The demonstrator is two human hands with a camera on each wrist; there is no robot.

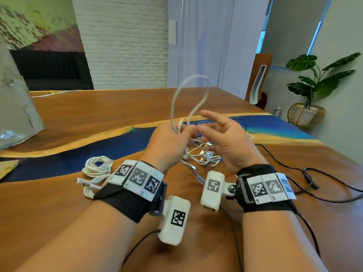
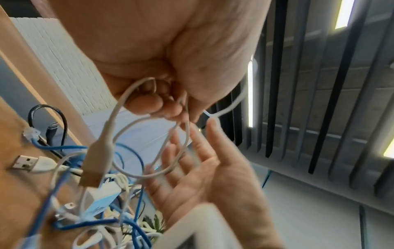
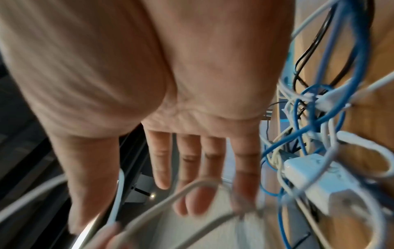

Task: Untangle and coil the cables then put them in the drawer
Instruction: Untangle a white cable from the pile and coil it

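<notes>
My left hand point(image 1: 172, 138) grips a white cable point(image 1: 188, 99) in loops that rise above the fist; its USB plug point(image 2: 95, 161) hangs down below the fingers in the left wrist view. My right hand point(image 1: 222, 134) is beside it with straight, spread fingers point(image 3: 189, 161), holding nothing; the white cable's loops point(image 3: 192, 190) pass across its fingertips. Below both hands a tangle of white and blue cables point(image 1: 202, 154) with a white adapter block point(image 3: 313, 175) lies on the wooden table point(image 1: 98, 114). A coiled white cable point(image 1: 96, 167) lies to the left of my left wrist. No drawer is in view.
Black cables point(image 1: 306, 173) trail over the table at the right. A grey bag point(image 1: 17, 108) stands at the table's left edge. A potted plant point(image 1: 308, 91) in a basket is on the floor at the far right.
</notes>
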